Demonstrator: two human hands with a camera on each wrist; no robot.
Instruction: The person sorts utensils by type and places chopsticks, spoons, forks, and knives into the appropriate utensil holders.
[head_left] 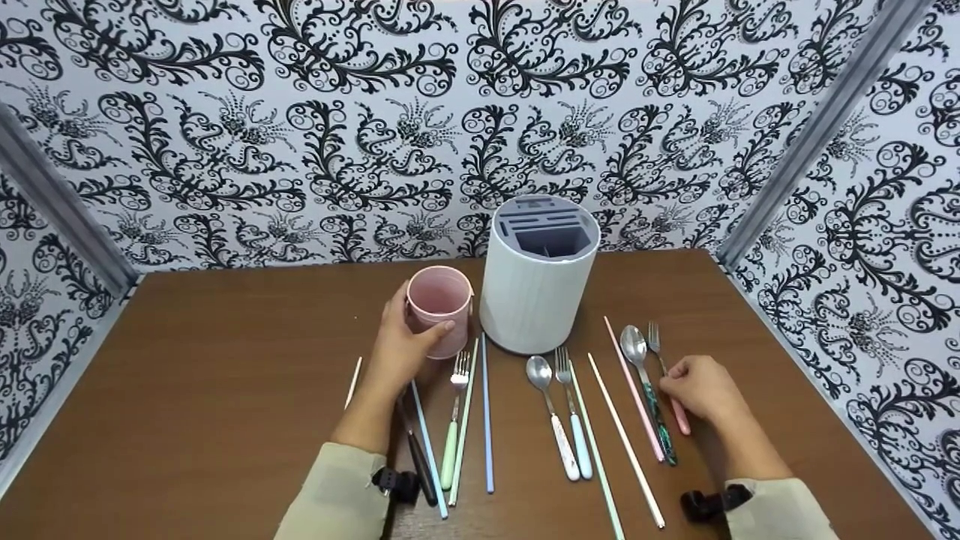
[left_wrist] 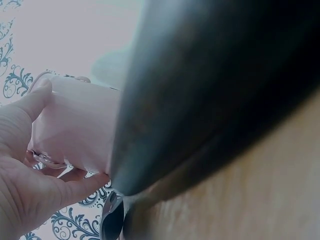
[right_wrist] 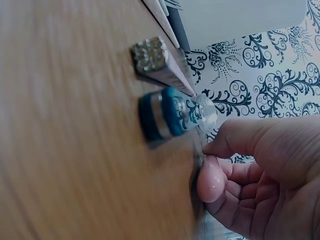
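Note:
My left hand point(head_left: 397, 345) grips a pink cup point(head_left: 454, 334), its thumb across the near side and its fingers round the left. In the left wrist view the cup point(left_wrist: 75, 122) sits between thumb and fingers. Beside it stands a white cylindrical cutlery holder point(head_left: 532, 300) with grey slotted compartments. At the right, my right hand point(head_left: 705, 386) pinches a fork by its pink handle point(head_left: 680, 418). That pink handle end point(right_wrist: 211, 182) shows under the thumb in the right wrist view. Just left of the fork lie a spoon with a teal patterned handle point(head_left: 658, 420) and a pink chopstick point(head_left: 634, 386).
Before the holder lie a white-handled spoon point(head_left: 564, 446), a blue-handled fork point(head_left: 579, 446) and several chopsticks. Left of them are a green-handled fork point(head_left: 450, 454), a blue chopstick point(head_left: 487, 420) and a black-handled utensil point(head_left: 421, 461), partly hidden. Patterned walls point(head_left: 360, 150) bound the brown table point(head_left: 225, 360).

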